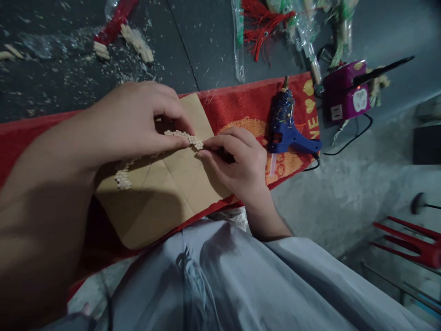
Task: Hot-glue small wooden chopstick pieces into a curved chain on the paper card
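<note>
A strip of small pale, round-ended pieces (182,135) lies over a tan board (148,216) with faint pencil lines. My left hand (138,119) reaches across from the left, its thumb and fingers closed on the strip's middle. At the strip's right end, my right hand (241,158) pinches it between thumb and forefinger. More pale pieces (123,178) show on the board below my left wrist; whether they join the strip is hidden by the hand.
Under the board is a red towel (227,108). A blue hot glue gun (284,126) rests on it at right, beside a purple power socket box (344,89) with cords. Red strands (263,27), pale bundles (138,43) and scraps lie behind. A red stool (409,243) stands right.
</note>
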A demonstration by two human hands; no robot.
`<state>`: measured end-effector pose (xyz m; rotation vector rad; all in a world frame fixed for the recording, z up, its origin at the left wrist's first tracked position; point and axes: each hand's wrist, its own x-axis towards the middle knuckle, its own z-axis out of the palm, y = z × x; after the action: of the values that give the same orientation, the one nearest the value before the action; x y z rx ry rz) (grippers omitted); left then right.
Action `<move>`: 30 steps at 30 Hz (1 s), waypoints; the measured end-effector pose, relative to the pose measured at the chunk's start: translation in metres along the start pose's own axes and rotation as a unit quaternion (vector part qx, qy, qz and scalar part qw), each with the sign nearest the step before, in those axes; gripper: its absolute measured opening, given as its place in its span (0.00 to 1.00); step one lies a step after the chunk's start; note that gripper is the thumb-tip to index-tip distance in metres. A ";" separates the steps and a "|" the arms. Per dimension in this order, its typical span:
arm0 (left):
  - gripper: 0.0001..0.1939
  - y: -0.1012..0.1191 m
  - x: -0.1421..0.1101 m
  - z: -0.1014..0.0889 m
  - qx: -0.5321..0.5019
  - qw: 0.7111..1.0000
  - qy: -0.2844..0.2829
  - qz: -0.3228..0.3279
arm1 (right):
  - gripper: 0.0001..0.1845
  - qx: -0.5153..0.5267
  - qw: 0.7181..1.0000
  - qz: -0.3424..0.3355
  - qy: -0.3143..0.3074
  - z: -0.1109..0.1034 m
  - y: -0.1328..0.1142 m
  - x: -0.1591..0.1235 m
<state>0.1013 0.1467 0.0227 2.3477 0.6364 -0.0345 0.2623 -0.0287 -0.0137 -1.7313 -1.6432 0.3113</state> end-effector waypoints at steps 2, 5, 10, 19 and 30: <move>0.19 -0.001 0.000 0.001 -0.001 1.000 0.005 0.005 | 0.14 -0.001 1.000 -0.002 -0.003 0.000 0.000 0.001; 0.23 -0.004 -0.001 0.003 -0.002 0.999 0.018 0.027 | 0.12 -0.001 1.000 -0.013 0.009 0.002 0.001 0.002; 0.31 -0.008 -0.002 0.005 0.001 0.998 0.035 0.055 | 0.07 0.028 0.998 -0.039 0.038 0.004 0.003 0.003; 0.29 -0.007 -0.001 0.004 0.004 0.999 0.023 0.047 | 0.08 0.030 0.999 -0.030 0.021 0.003 0.004 0.004; 0.32 -0.005 -0.001 0.003 -0.015 0.999 0.018 0.032 | 0.14 0.047 0.999 -0.015 0.018 0.000 0.002 0.002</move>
<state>0.0988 0.1478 0.0175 2.3430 0.5759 0.0468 0.2642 -0.0264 -0.0137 -1.6322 -1.6014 0.3364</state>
